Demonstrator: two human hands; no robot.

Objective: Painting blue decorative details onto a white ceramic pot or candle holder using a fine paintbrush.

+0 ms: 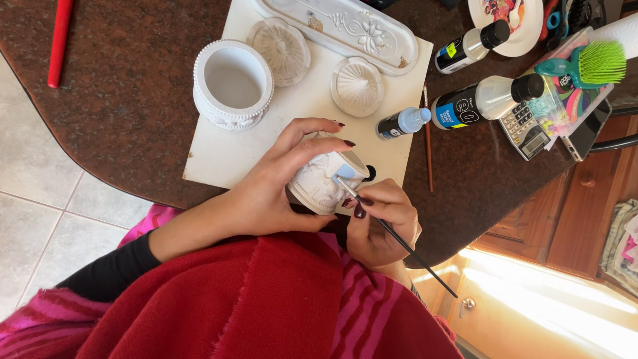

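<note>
My left hand (279, 176) wraps around a small white ornate jar (319, 181), holding it tilted on its side over the front edge of a white board (212, 153). My right hand (382, 223) grips a thin dark paintbrush (392, 233) like a pen. The brush's flat tip rests on the jar's embossed side. A black spot shows at the jar's far side.
On the board stand a second white open jar (232, 83), two round ribbed lids (284, 41) (357, 85) and a long ornate tray (345, 26). Paint bottles (488, 100) (404, 122), a spare brush (428, 143), a calculator (525, 129) and a green brush (588, 65) lie to the right. A red stick (58, 40) lies far left.
</note>
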